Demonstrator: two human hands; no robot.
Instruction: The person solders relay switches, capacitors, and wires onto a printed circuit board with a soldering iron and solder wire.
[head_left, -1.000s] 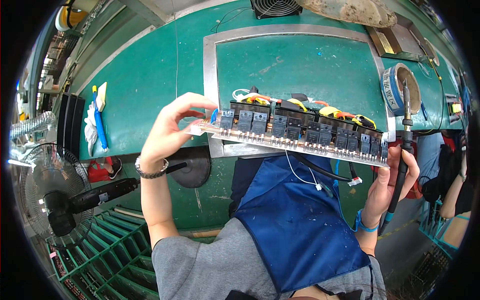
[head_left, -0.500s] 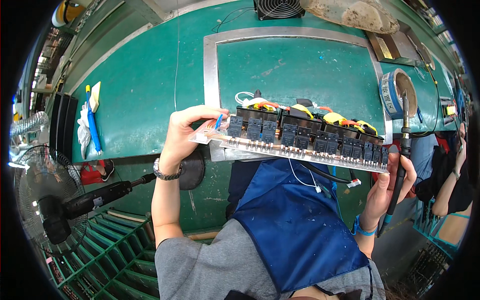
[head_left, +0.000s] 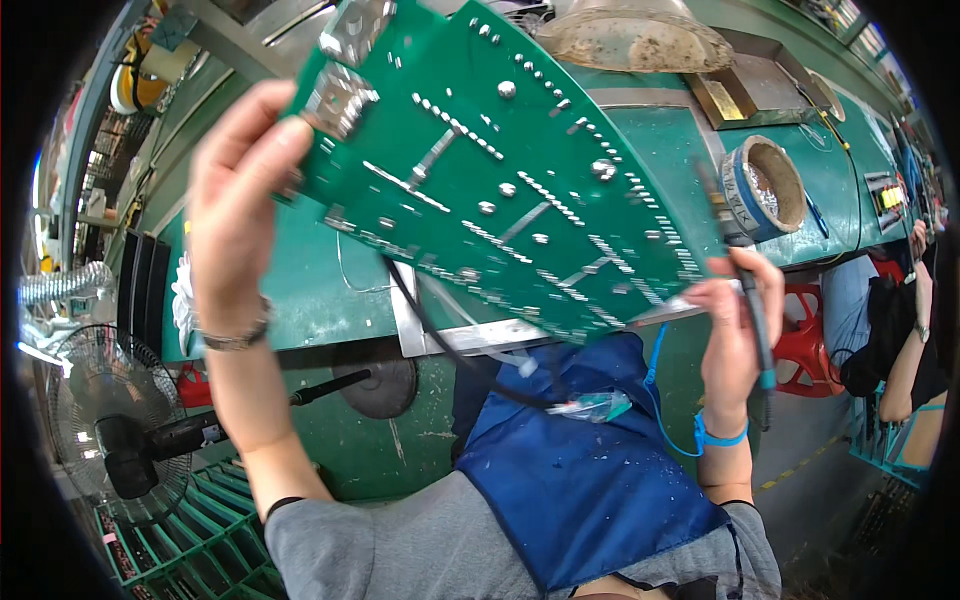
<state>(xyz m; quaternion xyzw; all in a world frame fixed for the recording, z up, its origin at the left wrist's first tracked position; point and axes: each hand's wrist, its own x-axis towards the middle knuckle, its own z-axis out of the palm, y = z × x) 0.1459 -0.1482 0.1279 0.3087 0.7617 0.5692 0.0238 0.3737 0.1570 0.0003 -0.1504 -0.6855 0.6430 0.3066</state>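
Note:
A large green circuit board [head_left: 440, 190] is held up and tilted, its soldered underside showing with rows of shiny joints. My left hand [head_left: 240, 190] grips its left edge, fingers closed around the side by two metal plates. My right hand [head_left: 735, 320] pinches the lower right corner and also carries a soldering iron [head_left: 752, 310], whose blurred tip points up and away. Below the board hangs a black cable [head_left: 440, 345] with a white connector end in front of my blue apron. The components on the board's other face are hidden.
A round blue-sided tub [head_left: 740, 190] stands on the green bench right of the board. Behind it are a metal tray [head_left: 760, 85] and a dirty clear hood [head_left: 635, 40]. A standing fan [head_left: 120, 430] is at left. At far right, a person [head_left: 890, 340] works.
The board was nearly level, with its black components and wires showing. It is now raised and flipped so the soldered side shows. My left hand rose and moved left, still holding it.

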